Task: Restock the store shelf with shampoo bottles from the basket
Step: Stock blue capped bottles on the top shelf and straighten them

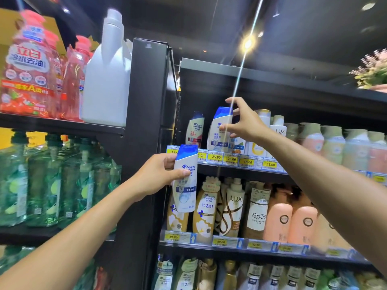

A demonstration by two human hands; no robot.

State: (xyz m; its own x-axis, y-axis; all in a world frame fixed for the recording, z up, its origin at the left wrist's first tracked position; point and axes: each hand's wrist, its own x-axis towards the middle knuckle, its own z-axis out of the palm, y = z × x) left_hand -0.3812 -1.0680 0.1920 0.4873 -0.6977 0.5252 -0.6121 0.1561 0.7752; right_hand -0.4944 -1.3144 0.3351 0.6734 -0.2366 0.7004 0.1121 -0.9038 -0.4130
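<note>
While pink jugs [31, 65], a white jug [106, 80] and green bottles [52, 181] fill the left side of the frame, the work goes on in the middle. I cannot see the basket.

At middle left, the left hand [159, 174] has its fingers and thumb wrapped round the spare bottle [185, 185], a white shampoo with a blue cap. It is held upright in the air, in front of the shelf [240, 171] and a bit lower than it. The hand grips only the top half, so the long bottom half hangs free.

Just right of that, on the shelf, a red bottle [195, 130] stands by itself. Next to it is the shelf bottle [219, 130], the same kind as the spare one. It stands near the front edge. The right hand [243, 122] pinches it lightly, thumb on the label and fingers bent round the cap, with the first finger lifted off. Further right, Lux bottles [278, 132] stand close by.

I think the shelf bottle could tip and fall off the front if the hand lets go while it leans. The spare bottle could bump the red bottle on its way in and knock it over, because the gap there looks small. It could also slip down, since the grip is so high up.
</note>
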